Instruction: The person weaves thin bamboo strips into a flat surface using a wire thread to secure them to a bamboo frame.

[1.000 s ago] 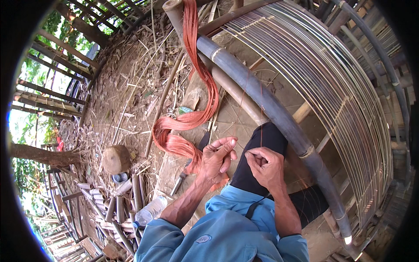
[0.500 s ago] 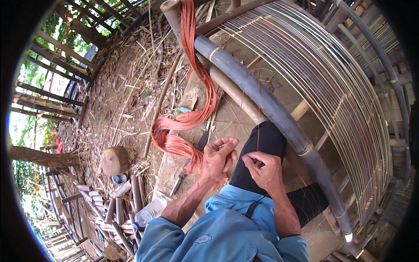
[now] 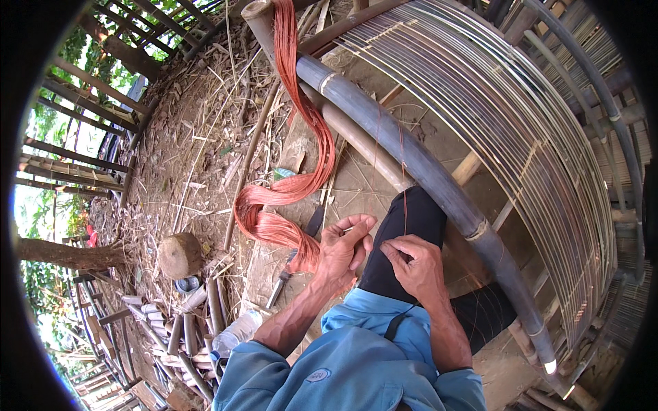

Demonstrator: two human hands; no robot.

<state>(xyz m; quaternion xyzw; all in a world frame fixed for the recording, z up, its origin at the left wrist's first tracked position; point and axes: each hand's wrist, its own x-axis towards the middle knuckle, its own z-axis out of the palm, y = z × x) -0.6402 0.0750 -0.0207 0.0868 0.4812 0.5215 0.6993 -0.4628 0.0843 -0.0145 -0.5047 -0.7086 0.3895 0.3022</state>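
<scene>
Both my hands are raised over my lap, a small gap between them. My right hand (image 3: pixel 417 266) pinches a thin reddish thread (image 3: pixel 405 212), which runs up from its fingertips across my dark trouser leg to the thick grey bamboo pole (image 3: pixel 425 168). To its left, my left hand (image 3: pixel 345 248) is closed, thumb pressed to the curled fingers; anything in it is too fine to make out. Behind that hand hangs a long skein of orange-red fibre (image 3: pixel 284 188), draped from a bamboo post (image 3: pixel 259 12) and curving down beside my left wrist.
A rack of thin bamboo strips (image 3: pixel 507 123) spreads beyond the pole on the right. Near my left forearm are a knife (image 3: pixel 277 289), a clear plastic bottle (image 3: pixel 236 332) and cut bamboo pieces (image 3: pixel 175 332). A round wooden block (image 3: pixel 179 255) stands on the littered dirt floor.
The pole, rack and skein sit slightly farther left in the view, as my head has shifted a little. My hands keep almost the same pose.
</scene>
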